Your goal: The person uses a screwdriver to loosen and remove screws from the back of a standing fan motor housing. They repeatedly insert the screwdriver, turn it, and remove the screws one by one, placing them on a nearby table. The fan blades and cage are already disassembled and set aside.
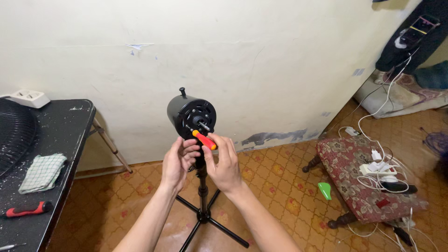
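A black fan motor housing (190, 113) sits on a black pole with a tripod stand (204, 214), its front face and shaft turned toward me. A red and yellow screwdriver (204, 139) points at the lower front of the housing. My right hand (225, 164) grips the screwdriver's handle. My left hand (178, 161) is cupped just below the housing, its fingers touching the screwdriver and the pole's top.
A black table (60, 140) at the left carries a fan grille (14, 137), a checked cloth (43, 172), a red screwdriver (28, 209) and a white power strip (29, 98). A patterned stool (357, 179) at the right holds chargers and cables. The floor is tiled.
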